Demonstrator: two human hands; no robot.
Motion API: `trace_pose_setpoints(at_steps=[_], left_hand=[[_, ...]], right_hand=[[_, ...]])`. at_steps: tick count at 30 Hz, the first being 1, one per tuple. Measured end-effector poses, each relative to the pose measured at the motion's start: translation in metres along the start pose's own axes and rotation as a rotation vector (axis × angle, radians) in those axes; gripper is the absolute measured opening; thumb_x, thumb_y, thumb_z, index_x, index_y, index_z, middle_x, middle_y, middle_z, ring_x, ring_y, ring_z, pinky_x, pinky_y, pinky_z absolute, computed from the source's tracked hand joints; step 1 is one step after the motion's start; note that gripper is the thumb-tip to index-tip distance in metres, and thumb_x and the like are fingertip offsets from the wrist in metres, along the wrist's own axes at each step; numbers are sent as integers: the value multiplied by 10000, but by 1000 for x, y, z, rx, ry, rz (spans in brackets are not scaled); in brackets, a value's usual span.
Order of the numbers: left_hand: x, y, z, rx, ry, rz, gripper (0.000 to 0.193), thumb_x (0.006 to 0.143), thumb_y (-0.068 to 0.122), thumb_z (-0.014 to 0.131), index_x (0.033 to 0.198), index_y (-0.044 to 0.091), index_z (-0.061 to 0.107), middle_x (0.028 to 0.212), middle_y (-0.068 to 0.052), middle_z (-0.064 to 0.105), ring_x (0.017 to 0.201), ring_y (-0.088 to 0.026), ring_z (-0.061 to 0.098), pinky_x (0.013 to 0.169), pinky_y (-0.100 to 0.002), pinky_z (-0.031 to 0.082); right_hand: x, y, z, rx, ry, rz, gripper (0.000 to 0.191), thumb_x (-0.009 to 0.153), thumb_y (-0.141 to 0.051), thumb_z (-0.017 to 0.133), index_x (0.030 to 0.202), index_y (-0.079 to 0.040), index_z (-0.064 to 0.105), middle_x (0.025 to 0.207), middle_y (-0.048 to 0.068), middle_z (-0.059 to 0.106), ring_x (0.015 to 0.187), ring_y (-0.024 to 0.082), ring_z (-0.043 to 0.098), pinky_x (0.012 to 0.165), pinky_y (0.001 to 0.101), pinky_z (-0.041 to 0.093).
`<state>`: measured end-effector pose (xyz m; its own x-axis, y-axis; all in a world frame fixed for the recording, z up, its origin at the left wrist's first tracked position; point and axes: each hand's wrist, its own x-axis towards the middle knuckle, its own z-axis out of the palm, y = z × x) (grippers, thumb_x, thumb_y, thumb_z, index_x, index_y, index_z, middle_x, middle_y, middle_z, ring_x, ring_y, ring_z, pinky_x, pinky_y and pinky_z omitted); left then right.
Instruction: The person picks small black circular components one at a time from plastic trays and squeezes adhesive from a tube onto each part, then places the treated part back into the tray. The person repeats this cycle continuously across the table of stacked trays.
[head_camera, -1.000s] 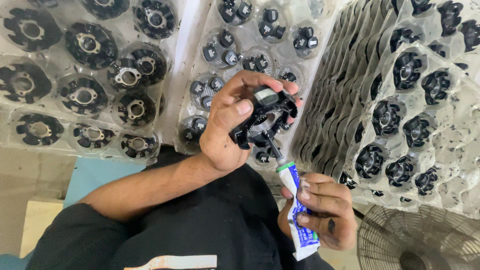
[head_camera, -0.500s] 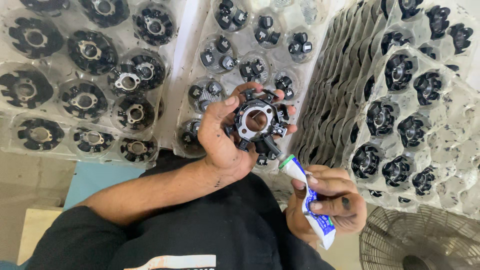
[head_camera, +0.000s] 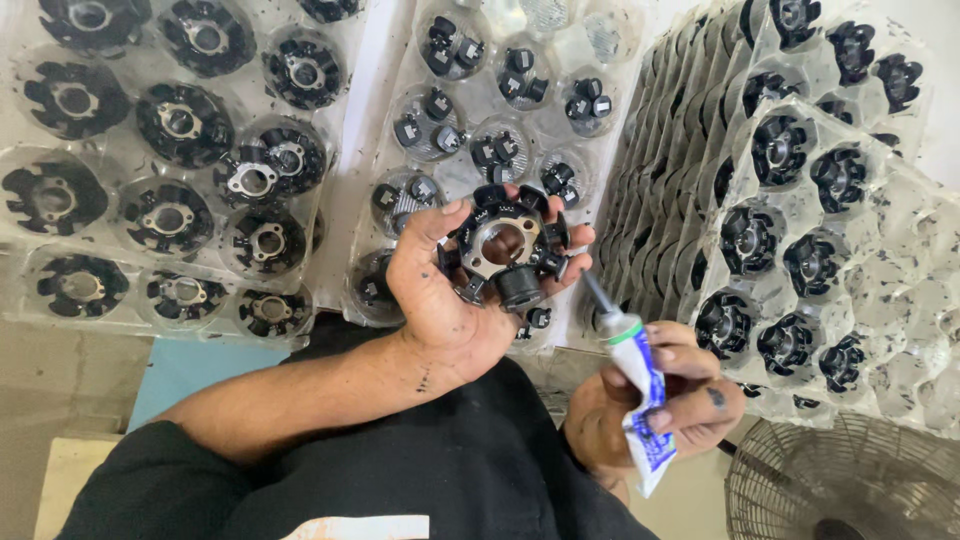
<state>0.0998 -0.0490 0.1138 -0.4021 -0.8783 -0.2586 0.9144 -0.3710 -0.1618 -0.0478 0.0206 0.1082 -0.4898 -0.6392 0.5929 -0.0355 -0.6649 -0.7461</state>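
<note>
Clear plastic trays (head_camera: 330, 200) of black parts cover the counter, with a stack of trays (head_camera: 800, 200) at the right. The left hand (head_camera: 450, 290) cups a black ring-shaped part (head_camera: 503, 245) — its grip grasping it. The right hand (head_camera: 660, 410) squeezes a small white tube (head_camera: 640, 400), nozzle just beside the part.

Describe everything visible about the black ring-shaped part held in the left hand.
The black ring-shaped part is a round piece with a grey metal ring around a central hole and black, plastic-looking blocks standing out around its rim. It lies face-up to the camera in the open palm of the left hand, cradled by thumb and fingertips, above the trays. The nozzle of the tube in the right hand points toward its lower right edge without touching.
</note>
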Motion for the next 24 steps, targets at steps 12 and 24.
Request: trace_pose_setpoints(at_steps=[12, 24], left_hand=[[-1, -2, -1, -17, 41, -44, 412, 896, 358, 623, 1151, 35, 624, 1202, -213, 669, 1167, -457, 651, 1026, -567, 547], [3, -2, -8, -32, 46, -61, 403, 919, 370, 622, 1140, 34, 631, 1194, -219, 664, 1172, -467, 643, 1033, -571, 538]], right_hand=[[-14, -7, -6, -288, -242, -104, 356, 766, 31, 859, 790, -35, 510, 1002, 194, 691, 911, 315, 749, 700, 413, 694], [-7, -16, -18, -187, -310, 63, 360, 780, 1, 874, 800, -73, 523, 1027, 192, 694, 876, 295, 741, 695, 377, 679]])
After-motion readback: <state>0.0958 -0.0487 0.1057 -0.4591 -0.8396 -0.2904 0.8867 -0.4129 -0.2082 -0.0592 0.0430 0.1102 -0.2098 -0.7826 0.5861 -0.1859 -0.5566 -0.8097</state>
